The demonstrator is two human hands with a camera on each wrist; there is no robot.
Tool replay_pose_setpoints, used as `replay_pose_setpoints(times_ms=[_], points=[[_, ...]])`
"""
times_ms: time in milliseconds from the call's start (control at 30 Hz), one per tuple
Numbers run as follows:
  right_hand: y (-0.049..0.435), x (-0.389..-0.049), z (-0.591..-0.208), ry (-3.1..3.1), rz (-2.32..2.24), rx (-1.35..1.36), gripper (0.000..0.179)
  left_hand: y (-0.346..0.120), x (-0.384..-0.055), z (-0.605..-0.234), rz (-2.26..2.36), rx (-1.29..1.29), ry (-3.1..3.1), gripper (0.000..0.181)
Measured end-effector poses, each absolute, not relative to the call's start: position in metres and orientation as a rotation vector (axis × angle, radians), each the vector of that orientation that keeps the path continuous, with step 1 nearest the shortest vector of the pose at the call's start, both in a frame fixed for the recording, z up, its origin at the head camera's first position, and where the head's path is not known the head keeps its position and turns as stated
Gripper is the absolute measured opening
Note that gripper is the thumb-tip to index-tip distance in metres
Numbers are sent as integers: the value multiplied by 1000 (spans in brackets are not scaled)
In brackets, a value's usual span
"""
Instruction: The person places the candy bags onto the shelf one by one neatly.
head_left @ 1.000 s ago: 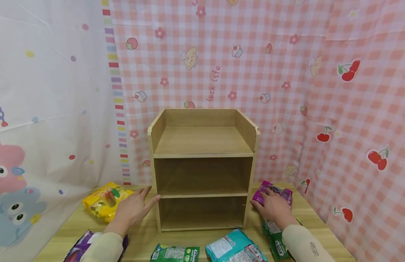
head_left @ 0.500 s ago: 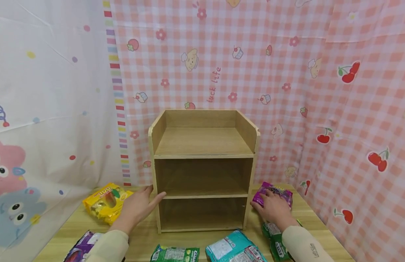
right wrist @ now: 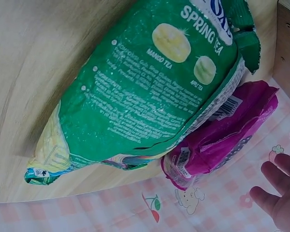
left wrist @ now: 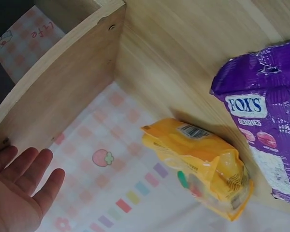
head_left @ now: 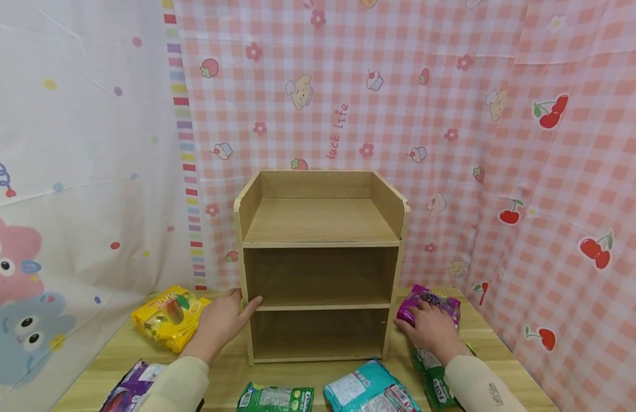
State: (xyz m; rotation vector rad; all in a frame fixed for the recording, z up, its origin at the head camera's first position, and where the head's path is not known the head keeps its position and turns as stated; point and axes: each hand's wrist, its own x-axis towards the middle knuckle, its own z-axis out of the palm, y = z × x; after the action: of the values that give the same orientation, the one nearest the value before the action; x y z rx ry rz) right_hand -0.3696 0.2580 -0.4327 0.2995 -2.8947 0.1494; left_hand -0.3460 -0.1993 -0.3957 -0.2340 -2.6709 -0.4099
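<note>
A three-level wooden shelf (head_left: 320, 220) stands in the middle of the table. My left hand (head_left: 222, 325) is at its left side panel, the thumb over the front edge and the fingers along the outer face. In the left wrist view those fingers (left wrist: 35, 169) look extended and slightly spread beside the panel. To that hand's left lies a yellow candy bag (head_left: 171, 317) with a mango picture. My right hand (head_left: 435, 332), fingers spread, hovers over a magenta candy bag (head_left: 409, 298) right of the shelf. The right wrist view shows its fingers (right wrist: 279, 177) apart from that bag.
A purple Fox's candy bag (left wrist: 256, 108) lies front left. Along the front are a green bag (head_left: 275, 399) and a teal bag (head_left: 369, 389). Another green bag (right wrist: 140, 92), marked Spring Tea, is under the right forearm. Patterned curtains (head_left: 323, 86) hang behind and beside the table.
My left hand has moved right to the shelf's left panel, its thumb coming over the front edge. My right hand has stayed over the magenta bag.
</note>
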Motion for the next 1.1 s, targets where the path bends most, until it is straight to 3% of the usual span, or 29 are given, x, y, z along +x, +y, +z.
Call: replay_pose_setpoints(times_ms=[267, 533, 867, 1100], points=[[264, -369, -431, -2915, 144, 309, 57, -194, -346, -389, -418, -230, -2638, 45], [280, -369, -428, -2948, 97, 340, 46, -190, -343, -387, -458, -216, -2667, 44], [292, -363, -420, -3141, 208, 282, 19, -187, -342, -391, -450, -181, -2679, 40], [296, -361, -420, -3151, 233, 315, 16, -185, -341, -391, -459, -185, -2698, 41]])
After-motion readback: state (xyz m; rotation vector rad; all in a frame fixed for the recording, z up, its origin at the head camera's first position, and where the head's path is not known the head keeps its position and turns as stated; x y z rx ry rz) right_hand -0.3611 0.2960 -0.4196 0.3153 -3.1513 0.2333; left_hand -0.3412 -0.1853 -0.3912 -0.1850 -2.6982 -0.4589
